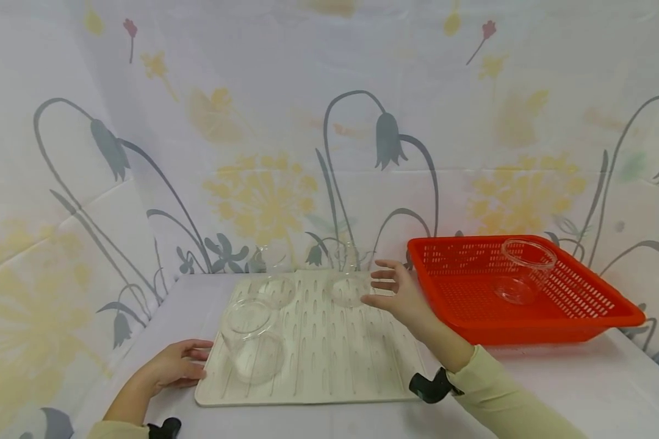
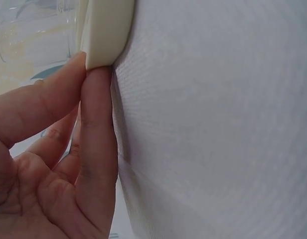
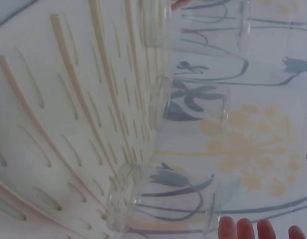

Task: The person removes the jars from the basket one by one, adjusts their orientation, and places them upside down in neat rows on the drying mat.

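Note:
A cream ridged drying mat (image 1: 318,360) lies on the table with three clear, see-through cups standing on it: one near cup (image 1: 252,344), one cup behind it (image 1: 274,286) and another cup (image 1: 347,289) at the back. My left hand (image 1: 170,369) rests at the mat's left edge. In the left wrist view, thumb and index fingertips touch the mat's rim (image 2: 106,35). My right hand (image 1: 398,296) hovers above the mat's right side, fingers spread and holding nothing, just right of the back cup. The right wrist view shows its fingertips (image 3: 245,229) near a cup (image 3: 166,201), apart from it.
A red perforated plastic basket (image 1: 516,332) stands on the right, partly behind my right forearm. One clear cup (image 1: 527,274) is inside it. White cloth (image 1: 192,305) covers the table, and a flower-print curtain (image 1: 285,122) hangs behind.

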`<state>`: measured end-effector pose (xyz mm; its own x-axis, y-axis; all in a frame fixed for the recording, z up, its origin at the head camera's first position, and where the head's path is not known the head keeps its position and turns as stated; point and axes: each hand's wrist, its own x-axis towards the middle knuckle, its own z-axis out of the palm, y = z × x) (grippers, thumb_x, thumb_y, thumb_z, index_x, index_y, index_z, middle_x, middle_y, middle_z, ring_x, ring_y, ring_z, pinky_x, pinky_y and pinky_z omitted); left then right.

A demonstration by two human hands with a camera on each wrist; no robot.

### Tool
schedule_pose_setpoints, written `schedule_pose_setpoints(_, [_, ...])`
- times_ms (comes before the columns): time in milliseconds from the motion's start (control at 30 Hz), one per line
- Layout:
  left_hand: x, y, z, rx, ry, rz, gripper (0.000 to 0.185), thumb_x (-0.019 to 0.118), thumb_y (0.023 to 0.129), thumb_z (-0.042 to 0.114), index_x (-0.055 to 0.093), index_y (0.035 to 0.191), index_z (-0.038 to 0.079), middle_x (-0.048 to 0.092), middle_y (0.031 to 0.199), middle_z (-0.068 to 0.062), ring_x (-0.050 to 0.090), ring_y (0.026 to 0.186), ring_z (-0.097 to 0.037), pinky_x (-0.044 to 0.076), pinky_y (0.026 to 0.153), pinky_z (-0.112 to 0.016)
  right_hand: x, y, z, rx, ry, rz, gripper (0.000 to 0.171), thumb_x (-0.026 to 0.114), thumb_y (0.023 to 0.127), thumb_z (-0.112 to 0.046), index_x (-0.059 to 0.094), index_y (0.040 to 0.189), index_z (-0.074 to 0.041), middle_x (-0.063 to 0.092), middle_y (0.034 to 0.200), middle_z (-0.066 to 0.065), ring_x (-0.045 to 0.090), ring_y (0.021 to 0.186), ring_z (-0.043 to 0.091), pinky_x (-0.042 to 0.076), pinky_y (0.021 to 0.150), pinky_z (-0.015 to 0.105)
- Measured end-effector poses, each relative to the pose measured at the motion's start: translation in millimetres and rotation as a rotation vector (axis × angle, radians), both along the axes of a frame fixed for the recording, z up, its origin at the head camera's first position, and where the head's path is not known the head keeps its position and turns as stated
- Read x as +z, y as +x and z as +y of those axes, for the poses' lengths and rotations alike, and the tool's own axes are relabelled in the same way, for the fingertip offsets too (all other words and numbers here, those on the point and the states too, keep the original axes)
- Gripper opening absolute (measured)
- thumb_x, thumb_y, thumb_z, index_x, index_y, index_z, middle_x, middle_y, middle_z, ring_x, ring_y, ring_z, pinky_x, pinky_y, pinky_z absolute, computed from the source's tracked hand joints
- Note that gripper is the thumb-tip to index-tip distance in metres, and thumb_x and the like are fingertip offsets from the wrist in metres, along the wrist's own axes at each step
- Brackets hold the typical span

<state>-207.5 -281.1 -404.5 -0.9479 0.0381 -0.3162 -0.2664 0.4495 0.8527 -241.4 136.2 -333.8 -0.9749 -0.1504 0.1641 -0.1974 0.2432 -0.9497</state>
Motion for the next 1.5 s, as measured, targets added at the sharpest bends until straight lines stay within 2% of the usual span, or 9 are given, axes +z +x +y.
schedule_pose_setpoints(400, [-0.8,-1.8,1,0.006,-0.001,0.004,0.060,0.069,0.072,-0.012,0.043,0.127,-0.012,0.055,0.102,-0.014,0.057,0.076,-0.018,0.053,0.065,-0.032,22.3,-15.8,25,-0.002,0.016,0.094,0.068,0.071,0.081,-0.006,0.031,0.136,-0.002,0.046,0.125,0.023,0.047,0.118,0.038,0.043,0.092,0.047])
schedule_pose_setpoints(600, [-0.7,-1.6,-1,0.014,-0.001,-0.003,0.061,0.068,0.072,-0.013,0.043,0.127,-0.013,0.055,0.102,-0.014,0.057,0.076,-0.018,0.054,0.065,-0.033,26.5,-21.4,37,-0.031,0.001,0.068,0.069,0.070,0.083,-0.010,0.028,0.138,-0.003,0.043,0.127,0.021,0.045,0.119,0.037,0.041,0.095,0.046])
schedule_pose_setpoints(833, [-1.0,-2.4,-1,0.026,-0.012,-0.005,0.061,0.069,0.072,-0.013,0.043,0.127,-0.012,0.055,0.101,-0.014,0.057,0.076,-0.018,0.054,0.065,-0.033,34.5,-30.6,55,-0.079,-0.004,0.027,0.072,0.069,0.085,-0.014,0.025,0.141,-0.004,0.039,0.132,0.021,0.043,0.118,0.037,0.047,0.089,0.031])
schedule_pose_setpoints(967, [-1.0,-1.5,0,0.024,-0.008,-0.005,0.060,0.069,0.072,-0.013,0.043,0.127,-0.012,0.055,0.101,-0.014,0.057,0.075,-0.018,0.054,0.065,-0.032,39.4,-37.7,69,-0.107,-0.023,-0.006,0.074,0.068,0.086,-0.018,0.022,0.143,-0.005,0.037,0.134,0.022,0.043,0.119,0.035,0.042,0.096,0.039])
schedule_pose_setpoints(1067, [-0.7,-0.8,0,0.022,-0.008,-0.003,0.060,0.069,0.073,-0.012,0.044,0.127,-0.011,0.055,0.101,-0.014,0.058,0.076,-0.018,0.054,0.065,-0.033,42.5,-42.9,80,-0.135,-0.025,-0.005,0.074,0.066,0.088,-0.020,0.020,0.143,-0.004,0.036,0.134,0.024,0.047,0.112,0.029,0.038,0.098,0.044])
schedule_pose_setpoints(1233, [-0.5,-0.4,-1,0.021,-0.004,0.000,0.060,0.069,0.072,-0.012,0.044,0.127,-0.011,0.054,0.101,-0.014,0.058,0.076,-0.018,0.054,0.066,-0.033,45.9,-52.4,99,-0.192,-0.017,0.004,0.073,0.064,0.089,-0.019,0.019,0.144,-0.002,0.037,0.130,0.022,0.052,0.092,0.013,0.043,0.094,0.035])
schedule_pose_setpoints(1400, [-0.9,0.0,-2,0.023,-0.010,0.000,0.060,0.069,0.072,-0.011,0.044,0.127,-0.011,0.055,0.101,-0.014,0.058,0.076,-0.018,0.054,0.065,-0.033,46.8,-60.5,114,-0.254,0.001,-0.016,0.076,0.065,0.089,-0.023,0.018,0.145,-0.002,0.036,0.131,0.022,0.050,0.095,0.016,0.043,0.094,0.034])
schedule_pose_setpoints(1500, [-0.2,1.2,-2,0.017,-0.003,0.005,0.060,0.069,0.072,-0.012,0.043,0.127,-0.012,0.055,0.101,-0.014,0.058,0.076,-0.018,0.054,0.065,-0.032,46.8,-65.1,123,-0.287,-0.007,-0.031,0.078,0.066,0.088,-0.025,0.018,0.146,-0.003,0.036,0.131,0.021,0.050,0.094,0.016,0.046,0.086,0.027])
